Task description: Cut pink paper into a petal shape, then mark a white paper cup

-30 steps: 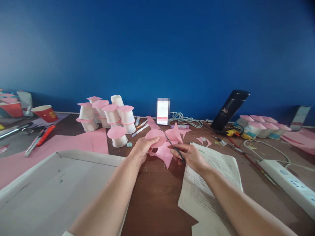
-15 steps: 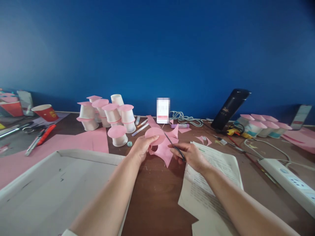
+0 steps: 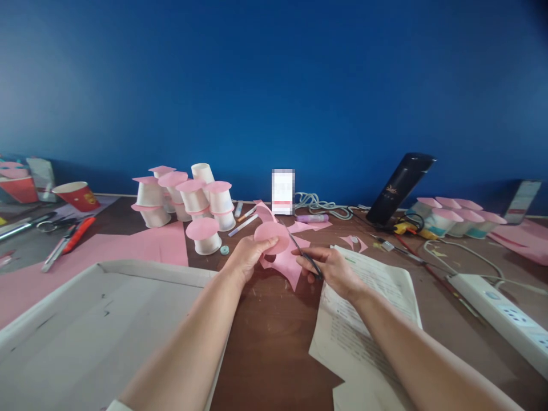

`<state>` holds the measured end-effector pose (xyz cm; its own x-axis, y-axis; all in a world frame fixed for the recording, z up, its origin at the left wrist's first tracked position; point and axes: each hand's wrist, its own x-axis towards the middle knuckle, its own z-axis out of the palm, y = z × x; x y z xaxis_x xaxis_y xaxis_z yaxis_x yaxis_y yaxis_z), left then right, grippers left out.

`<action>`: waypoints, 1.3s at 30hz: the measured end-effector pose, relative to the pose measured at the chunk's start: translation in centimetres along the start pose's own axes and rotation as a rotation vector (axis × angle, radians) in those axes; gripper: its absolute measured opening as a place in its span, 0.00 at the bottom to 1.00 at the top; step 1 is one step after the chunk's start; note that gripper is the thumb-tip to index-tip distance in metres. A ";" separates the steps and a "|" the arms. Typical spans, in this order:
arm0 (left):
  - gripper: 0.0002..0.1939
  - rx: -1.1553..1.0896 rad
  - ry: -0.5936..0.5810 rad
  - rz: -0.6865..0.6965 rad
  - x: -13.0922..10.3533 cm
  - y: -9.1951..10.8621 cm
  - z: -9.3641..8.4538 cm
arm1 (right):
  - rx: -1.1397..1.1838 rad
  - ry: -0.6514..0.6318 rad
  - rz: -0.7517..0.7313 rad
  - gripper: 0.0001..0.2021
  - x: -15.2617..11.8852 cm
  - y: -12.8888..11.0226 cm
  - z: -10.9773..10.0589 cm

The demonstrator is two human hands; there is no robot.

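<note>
A round piece of pink paper (image 3: pixel 270 235) is pinched between the thumb and fingers of my left hand (image 3: pixel 252 256). In my right hand (image 3: pixel 327 268) is a pair of dark-handled scissors (image 3: pixel 311 262), its blades at the right edge of the round. Whether the blades are touching the paper I cannot tell. Pink offcuts (image 3: pixel 291 268) with curved edges lie on the table beneath and behind the hands. Left of my left hand stands a white paper cup (image 3: pixel 208 245), upside down and topped by a pink disc.
Stacked cups with pink tops (image 3: pixel 194 200) stand at back left. A white box lid (image 3: pixel 107 319) fills the front left. Printed sheets (image 3: pixel 363 337) lie under my right forearm. A phone (image 3: pixel 283 191), black case (image 3: pixel 400 188) and power strip (image 3: pixel 505 319) are also around.
The pink round has shifted slightly right. The offcut by the scissor tips no longer stands up; pink scrap now lies flatter behind them. Both hands keep their grip.
</note>
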<state>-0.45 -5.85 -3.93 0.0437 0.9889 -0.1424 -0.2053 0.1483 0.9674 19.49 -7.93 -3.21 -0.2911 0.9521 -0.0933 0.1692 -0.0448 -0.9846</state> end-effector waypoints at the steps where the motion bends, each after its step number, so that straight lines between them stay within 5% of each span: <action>1: 0.17 0.011 -0.011 -0.001 0.0 0.0 0.0 | -0.007 0.002 -0.002 0.26 0.0 0.0 0.0; 39: 0.18 0.062 0.091 0.010 0.5 -0.1 -0.6 | -0.093 0.033 -0.027 0.26 -0.1 -0.6 0.0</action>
<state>-1.01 -5.38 -4.20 -0.0474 0.9878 -0.1483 -0.1442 0.1402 0.9796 19.41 -8.03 -2.57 -0.2663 0.9620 -0.0602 0.2490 0.0083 -0.9685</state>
